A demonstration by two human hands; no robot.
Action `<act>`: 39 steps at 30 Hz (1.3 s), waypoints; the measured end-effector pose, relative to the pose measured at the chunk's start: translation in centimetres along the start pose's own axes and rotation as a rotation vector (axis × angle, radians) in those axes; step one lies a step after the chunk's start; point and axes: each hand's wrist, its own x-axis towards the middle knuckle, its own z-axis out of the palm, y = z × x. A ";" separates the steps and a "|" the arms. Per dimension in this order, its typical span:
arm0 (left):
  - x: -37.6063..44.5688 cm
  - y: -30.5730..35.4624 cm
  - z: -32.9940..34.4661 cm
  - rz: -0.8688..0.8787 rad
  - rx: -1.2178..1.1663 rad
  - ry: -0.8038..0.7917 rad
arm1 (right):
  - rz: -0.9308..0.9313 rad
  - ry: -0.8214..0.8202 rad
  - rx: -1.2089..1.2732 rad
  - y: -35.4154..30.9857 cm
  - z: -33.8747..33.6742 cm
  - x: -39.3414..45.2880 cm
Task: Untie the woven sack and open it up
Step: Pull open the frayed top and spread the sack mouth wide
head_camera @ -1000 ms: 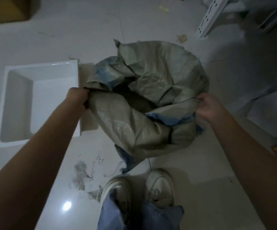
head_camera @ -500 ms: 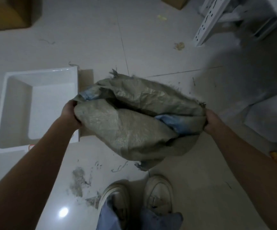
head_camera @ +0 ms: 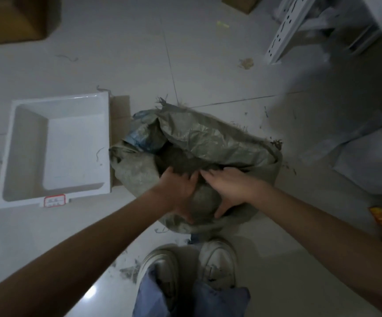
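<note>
The grey-green woven sack lies crumpled on the floor in front of my feet, with a blue patch at its upper left. Its mouth gapes as a dark hollow in the middle. My left hand and my right hand sit side by side on the near edge of the mouth. Fingers of both curl over that rim into the opening, thumbs pressed on the outer cloth. No tie or string shows on the sack.
A white square tray with a red-bordered label lies to the left, a cardboard piece wedged between it and the sack. My two white shoes stand just behind the sack. A white perforated metal rail and cardboard boxes lie farther off.
The sack was held up stretched between my hands at its two sides. Now it rests on the floor, and both hands have come together at the near edge of its mouth.
</note>
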 end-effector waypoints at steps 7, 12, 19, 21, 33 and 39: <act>-1.4 -2.2 5.2 0.208 0.205 0.638 | -0.261 0.734 -0.177 1.0 4.4 -2.0; -3.4 -3.9 8.6 0.363 0.336 0.924 | -0.453 0.967 -0.311 2.6 7.6 -4.1; -4.6 -1.5 13.2 0.303 0.342 0.678 | -0.517 0.612 -0.252 1.3 10.7 -5.6; -6.1 0.1 10.5 0.264 0.100 0.643 | -0.449 0.584 -0.027 0.1 8.7 -5.8; 5.3 1.3 3.8 -0.495 -0.203 0.056 | 0.009 0.013 -0.827 -2.0 0.9 7.5; 4.2 -0.4 7.4 -0.424 -0.143 -0.036 | 0.207 -0.067 -0.694 2.7 0.3 7.6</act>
